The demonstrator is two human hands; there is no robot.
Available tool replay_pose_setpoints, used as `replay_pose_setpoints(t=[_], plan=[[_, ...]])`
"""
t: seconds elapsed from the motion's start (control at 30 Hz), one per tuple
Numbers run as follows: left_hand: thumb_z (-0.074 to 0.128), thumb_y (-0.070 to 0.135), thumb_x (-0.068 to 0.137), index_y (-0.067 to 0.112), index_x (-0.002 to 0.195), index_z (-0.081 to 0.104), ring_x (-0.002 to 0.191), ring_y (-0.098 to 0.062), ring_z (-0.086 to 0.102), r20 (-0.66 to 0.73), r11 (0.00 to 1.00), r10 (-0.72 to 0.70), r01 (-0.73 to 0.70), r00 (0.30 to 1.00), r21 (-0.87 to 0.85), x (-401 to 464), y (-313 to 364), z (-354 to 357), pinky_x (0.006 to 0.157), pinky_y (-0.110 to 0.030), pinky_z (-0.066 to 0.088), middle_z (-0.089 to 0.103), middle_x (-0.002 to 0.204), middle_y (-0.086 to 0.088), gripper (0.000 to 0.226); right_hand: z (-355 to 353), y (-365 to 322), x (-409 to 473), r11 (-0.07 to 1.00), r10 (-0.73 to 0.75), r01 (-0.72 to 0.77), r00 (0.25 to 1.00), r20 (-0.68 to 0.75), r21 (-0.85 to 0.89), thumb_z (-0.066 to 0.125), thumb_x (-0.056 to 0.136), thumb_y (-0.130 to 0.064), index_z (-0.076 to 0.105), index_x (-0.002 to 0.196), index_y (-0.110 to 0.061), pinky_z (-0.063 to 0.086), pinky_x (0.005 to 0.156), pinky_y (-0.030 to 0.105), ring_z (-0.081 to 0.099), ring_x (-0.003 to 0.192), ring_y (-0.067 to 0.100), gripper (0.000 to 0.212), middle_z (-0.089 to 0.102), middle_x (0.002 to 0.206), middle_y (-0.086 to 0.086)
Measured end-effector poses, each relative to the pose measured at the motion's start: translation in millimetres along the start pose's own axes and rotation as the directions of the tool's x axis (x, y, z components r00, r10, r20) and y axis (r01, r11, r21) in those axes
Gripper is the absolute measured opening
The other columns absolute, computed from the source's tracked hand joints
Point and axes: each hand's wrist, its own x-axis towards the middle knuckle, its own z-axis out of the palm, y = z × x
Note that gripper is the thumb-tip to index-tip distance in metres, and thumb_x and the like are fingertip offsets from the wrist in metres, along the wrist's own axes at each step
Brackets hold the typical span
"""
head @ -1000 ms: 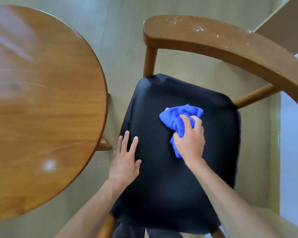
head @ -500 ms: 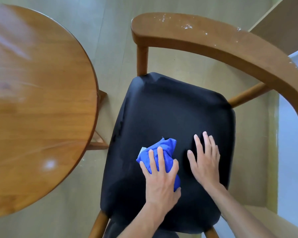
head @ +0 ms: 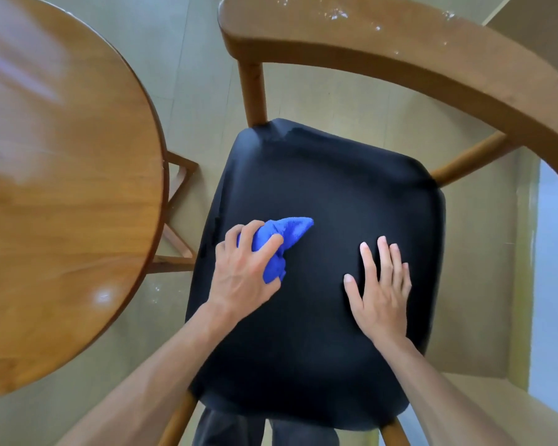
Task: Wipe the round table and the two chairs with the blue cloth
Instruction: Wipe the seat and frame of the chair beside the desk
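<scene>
At frame centre, black chair seat [head: 319, 194], left hand [head: 244, 272] clutching the blue cloth [head: 282, 239] at its left side, right hand [head: 380, 286] flat, fingers straight, round table [head: 62, 188] far left.

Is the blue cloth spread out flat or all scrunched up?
Scrunched up. The blue cloth is bunched into a lump on the black seat, and the left hand grips it with curled fingers.
</scene>
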Motion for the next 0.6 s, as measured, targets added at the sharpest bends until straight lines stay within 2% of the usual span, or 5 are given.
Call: replay_pose_setpoints(t=[0.17,0.27,0.43,0.53,0.6], plan=[[0.071,0.027,0.045,0.025,0.103,0.054,0.107,-0.041,0.048,0.199,0.921,0.372,-0.388,0.907,0.044,-103,-24,1,0.076,-0.045,0.049,0.053,0.121,-0.013,0.061,-6,-1,0,1.0,0.001,-0.002,1.0,0.012,0.021,0.034,0.092,-0.046,0.038,0.145,-0.016,0.018,0.115,0.052,0.015,0.146,0.03,0.061,0.023,0.157,0.011],[0.075,0.026,0.042,0.027,0.101,0.054,0.108,-0.038,0.047,0.31,0.874,0.452,-0.484,0.836,0.031,-144,-47,-4,0.077,-0.046,0.052,0.048,0.124,-0.011,0.062,-9,-1,0,0.999,0.005,-0.006,1.0,0.011,0.036,0.034,0.092,-0.046,0.039,0.145,-0.015,0.018,0.115,0.052,0.015,0.146,0.03,0.062,0.023,0.157,0.011],[0.078,0.019,0.047,0.023,0.104,0.052,0.107,-0.039,0.047,0.122,0.985,0.17,-0.165,0.978,-0.051,-114,-53,-5,0.079,-0.047,0.053,0.046,0.126,-0.013,0.063,-5,-3,0,1.0,0.01,-0.01,1.0,-0.013,0.024,0.034,0.091,-0.045,0.041,0.144,-0.013,0.019,0.114,0.054,0.017,0.146,0.031,0.062,0.025,0.156,0.013],[0.081,0.018,0.053,0.02,0.103,0.054,0.105,-0.041,0.046,-0.002,0.994,0.054,-0.054,0.999,-0.099,-71,-52,-7,0.082,-0.046,0.05,0.047,0.126,-0.015,0.057,1,-2,-1,1.0,0.003,-0.003,0.999,-0.047,0.001,0.034,0.092,-0.045,0.04,0.144,-0.013,0.018,0.114,0.054,0.018,0.145,0.032,0.062,0.025,0.156,0.013],[0.082,0.019,0.059,0.018,0.103,0.057,0.105,-0.04,0.043,-0.063,0.981,-0.133,0.122,0.989,-0.149,-26,-54,-10,0.085,-0.044,0.045,0.045,0.127,-0.015,0.051,4,-2,0,1.0,0.003,-0.003,0.998,-0.064,-0.006,0.035,0.092,-0.044,0.038,0.144,-0.013,0.018,0.114,0.054,0.018,0.145,0.032,0.061,0.024,0.156,0.013]])
